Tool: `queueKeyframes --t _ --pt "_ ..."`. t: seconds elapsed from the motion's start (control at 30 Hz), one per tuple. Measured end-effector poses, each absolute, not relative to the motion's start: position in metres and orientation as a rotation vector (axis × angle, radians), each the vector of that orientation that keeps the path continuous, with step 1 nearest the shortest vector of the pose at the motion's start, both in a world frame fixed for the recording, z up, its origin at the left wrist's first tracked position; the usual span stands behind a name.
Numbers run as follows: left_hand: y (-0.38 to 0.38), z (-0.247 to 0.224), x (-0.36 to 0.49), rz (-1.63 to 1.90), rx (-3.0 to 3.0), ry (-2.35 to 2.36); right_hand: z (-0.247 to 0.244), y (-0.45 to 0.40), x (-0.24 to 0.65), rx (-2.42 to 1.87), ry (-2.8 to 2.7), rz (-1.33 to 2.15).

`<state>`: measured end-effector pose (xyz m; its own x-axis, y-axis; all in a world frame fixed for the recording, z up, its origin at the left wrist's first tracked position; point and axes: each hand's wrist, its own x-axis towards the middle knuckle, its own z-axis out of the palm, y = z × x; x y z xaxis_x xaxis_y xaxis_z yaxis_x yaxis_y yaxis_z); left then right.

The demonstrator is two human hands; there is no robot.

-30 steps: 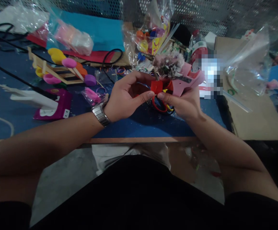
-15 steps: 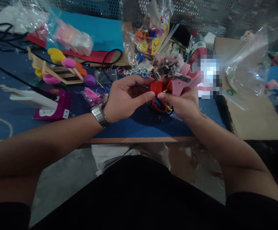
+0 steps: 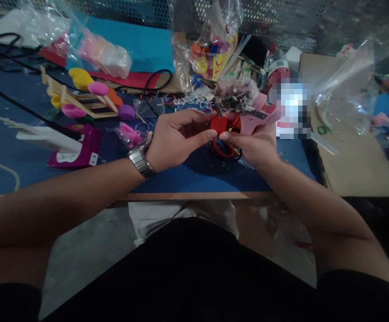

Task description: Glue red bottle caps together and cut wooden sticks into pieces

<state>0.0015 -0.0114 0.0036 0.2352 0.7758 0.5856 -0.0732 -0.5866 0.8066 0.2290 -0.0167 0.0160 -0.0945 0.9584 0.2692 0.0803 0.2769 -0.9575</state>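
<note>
A small red piece (image 3: 218, 124) is pinched between both thumbs and fingers. My left hand (image 3: 177, 141), with a metal watch at the wrist, grips its left side. My right hand (image 3: 256, 145) holds its right side. Just beyond my right hand lies a pink tool (image 3: 256, 120), partly hidden by the fingers. Red scissor handles (image 3: 223, 150) show on the table below the red piece. Fluffy scraps (image 3: 236, 93) are heaped behind the hands.
Left of my hands are a stick frame with coloured discs (image 3: 87, 100) and a purple power socket (image 3: 89, 145) with cables. Behind stand plastic bags and a red-labelled bottle (image 3: 276, 67). Cardboard (image 3: 352, 156) covers the right side, next to a bright blurred screen (image 3: 291, 105).
The red piece has turned slightly between the fingers and shows a flatter face. Both hands stay nearly in place.
</note>
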Motion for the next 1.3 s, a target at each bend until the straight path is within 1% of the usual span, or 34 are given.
queueKeyframes --t 0.2,0.37,0.57,0.73,0.9,1.1,1.2,1.3 --pt "-0.01 0.005 0.003 1.404 1.686 0.658 0.021 -0.017 0.226 -1.018 -1.453 1.017" --pt "-0.007 0.005 0.004 1.35 1.642 0.562 0.023 -0.016 0.221 -0.964 -1.474 0.994" --pt "-0.004 0.003 0.0 1.386 1.648 0.582 0.013 -0.01 0.226 -1.061 -1.457 1.073" --pt "-0.001 0.0 -0.003 1.437 1.673 0.661 0.016 0.008 0.243 -1.062 -1.355 1.068" --pt "-0.003 0.002 -0.004 1.472 1.733 0.646 0.015 0.02 0.253 -1.119 -1.342 1.254" --pt "-0.022 0.017 -0.001 1.146 2.073 0.35 0.01 0.021 0.25 -1.117 -1.405 1.357" --pt "-0.026 0.019 0.001 1.074 2.106 0.237 0.008 0.025 0.251 -1.045 -1.401 1.324" --pt "-0.024 0.017 0.001 1.055 2.103 0.241 0.007 0.031 0.253 -0.981 -1.386 1.283"
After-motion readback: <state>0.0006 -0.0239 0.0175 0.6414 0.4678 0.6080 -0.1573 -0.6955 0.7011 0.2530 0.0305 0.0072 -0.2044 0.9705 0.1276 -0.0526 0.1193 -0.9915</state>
